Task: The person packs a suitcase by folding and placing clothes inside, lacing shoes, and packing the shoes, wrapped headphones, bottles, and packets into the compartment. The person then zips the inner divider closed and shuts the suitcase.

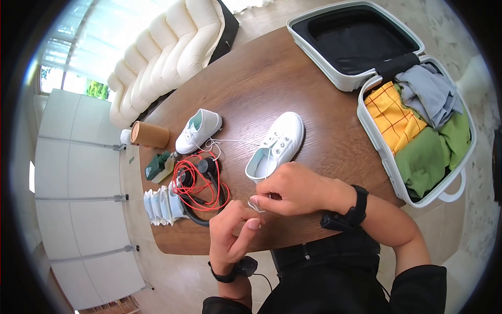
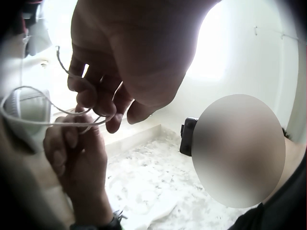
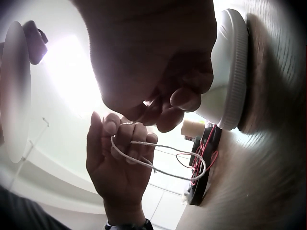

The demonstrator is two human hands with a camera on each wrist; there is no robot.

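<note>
A white shoelace (image 1: 255, 205) runs between both hands above the table's near edge. My right hand (image 1: 295, 191) pinches it close to the heel of a white canvas shoe (image 1: 286, 137). Curled fingers of my left hand (image 1: 230, 233) hold the lace just to the left. The left wrist view shows a loose loop of shoelace (image 2: 53, 124) hanging from the fingers. From the right wrist, the same loop of lace (image 3: 177, 176) passes in front of the left hand (image 3: 122, 167). A second white shoe (image 1: 200, 131) stands further left, with lace stretched across the gap between the shoes.
Left of the hands lie black headphones (image 1: 215, 180) and a coiled red cord (image 1: 196, 201). Near them are white packets (image 1: 163, 205), a dark green bottle (image 1: 156, 167) and a brown cylinder (image 1: 151, 135). An open suitcase (image 1: 361, 107) with folded clothes is on the right.
</note>
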